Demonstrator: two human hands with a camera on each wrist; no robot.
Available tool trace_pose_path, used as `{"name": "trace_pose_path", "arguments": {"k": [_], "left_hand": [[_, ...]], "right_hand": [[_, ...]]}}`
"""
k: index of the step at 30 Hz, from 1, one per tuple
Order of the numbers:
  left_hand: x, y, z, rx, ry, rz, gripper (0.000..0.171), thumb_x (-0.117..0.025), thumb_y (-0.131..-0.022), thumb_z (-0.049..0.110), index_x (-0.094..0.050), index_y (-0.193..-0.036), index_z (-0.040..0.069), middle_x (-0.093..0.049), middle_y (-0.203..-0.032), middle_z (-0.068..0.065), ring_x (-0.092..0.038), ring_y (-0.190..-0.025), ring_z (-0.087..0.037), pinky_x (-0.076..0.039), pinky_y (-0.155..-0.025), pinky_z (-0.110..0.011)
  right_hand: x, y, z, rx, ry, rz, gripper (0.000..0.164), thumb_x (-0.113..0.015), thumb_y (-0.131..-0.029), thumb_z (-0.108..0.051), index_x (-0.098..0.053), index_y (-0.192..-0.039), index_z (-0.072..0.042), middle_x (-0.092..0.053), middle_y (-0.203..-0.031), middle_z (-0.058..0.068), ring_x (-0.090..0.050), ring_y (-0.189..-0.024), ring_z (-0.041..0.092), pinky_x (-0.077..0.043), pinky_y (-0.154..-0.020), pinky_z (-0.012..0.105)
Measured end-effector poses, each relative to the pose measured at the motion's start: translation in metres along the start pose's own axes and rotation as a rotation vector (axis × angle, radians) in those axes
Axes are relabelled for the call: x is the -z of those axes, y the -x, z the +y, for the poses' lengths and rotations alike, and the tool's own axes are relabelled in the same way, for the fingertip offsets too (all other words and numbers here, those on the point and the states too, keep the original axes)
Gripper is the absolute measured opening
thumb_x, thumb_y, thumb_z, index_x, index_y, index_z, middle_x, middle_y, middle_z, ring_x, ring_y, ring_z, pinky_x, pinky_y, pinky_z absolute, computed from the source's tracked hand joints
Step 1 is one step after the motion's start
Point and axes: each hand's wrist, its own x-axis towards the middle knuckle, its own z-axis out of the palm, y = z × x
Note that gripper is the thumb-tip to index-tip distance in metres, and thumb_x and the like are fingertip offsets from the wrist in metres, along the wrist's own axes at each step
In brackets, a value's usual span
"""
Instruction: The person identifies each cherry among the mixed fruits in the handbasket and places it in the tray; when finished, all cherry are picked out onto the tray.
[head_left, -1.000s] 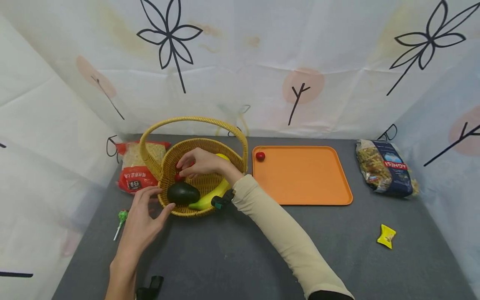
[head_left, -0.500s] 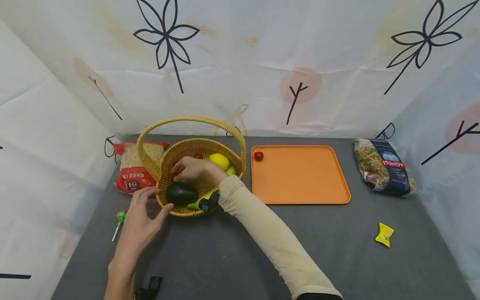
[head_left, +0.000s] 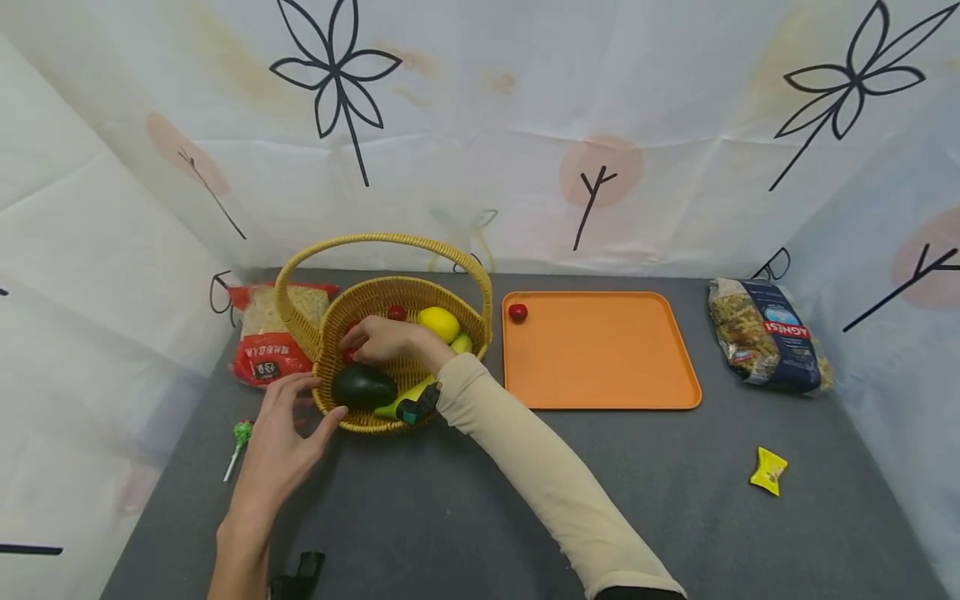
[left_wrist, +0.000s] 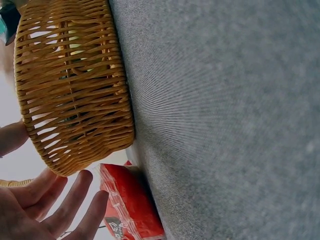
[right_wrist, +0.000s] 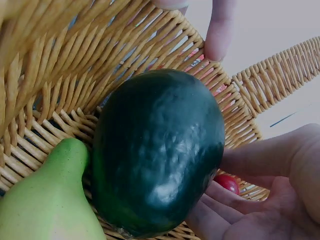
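Note:
In the head view, my left hand (head_left: 288, 437) rests against the near left side of the yellow wicker basket (head_left: 420, 287), thumb and fingertips spread at its rim. My right hand (head_left: 386, 340) reaches inside, bent fingers pointing left. By its fingertips is a red cherry (head_left: 348, 355). In the right wrist view, a cherry (right_wrist: 227, 184) shows in the gap between thumb and fingers; a dark green avocado (right_wrist: 157, 150) hides the fingertips, so I cannot tell whether they pinch it. A banana (head_left: 408, 400), a lemon (head_left: 438, 323) and another cherry (head_left: 396, 312) lie in the basket.
An orange tray (head_left: 600, 354) bearing one cherry (head_left: 517, 312) lies right of the basket. A red noodle bag (head_left: 270, 333) stands behind left, a lollipop (head_left: 240, 442) by my left wrist. Far right are a pasta bag (head_left: 772, 333) and a yellow wrapped candy (head_left: 768, 471).
My right hand has moved left and slightly down inside the basket, uncovering the lemon and a cherry at the back. My left hand has stayed at the rim.

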Motion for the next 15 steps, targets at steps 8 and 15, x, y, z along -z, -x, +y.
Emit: {"name": "trace_pose_path", "arguments": {"k": [8, 15], "left_hand": [[0.0, -0.001, 0.001, 0.013, -0.005, -0.007, 0.058, -0.082, -0.099, 0.025, -0.057, -0.144, -0.002, -0.049, -0.154, -0.024, -0.066, -0.124, -0.047, -0.061, -0.097, -0.066], [0.0, 0.0, 0.001, 0.028, -0.002, -0.016, 0.059, -0.082, -0.099, 0.026, -0.057, -0.145, -0.001, -0.048, -0.154, -0.023, -0.066, -0.125, -0.046, -0.061, -0.099, -0.067]], "right_hand": [[0.004, 0.012, 0.0, 0.062, -0.142, 0.14, 0.041, -0.069, -0.103, 0.0, -0.067, -0.143, -0.002, -0.071, -0.141, 0.018, -0.073, -0.118, 0.026, -0.063, -0.092, 0.023], [0.016, 0.049, 0.0, 0.203, -0.077, 0.195, 0.04, -0.077, -0.1, -0.011, -0.068, -0.138, -0.005, -0.069, -0.141, 0.013, -0.064, -0.132, 0.027, -0.057, -0.106, 0.028]]}}
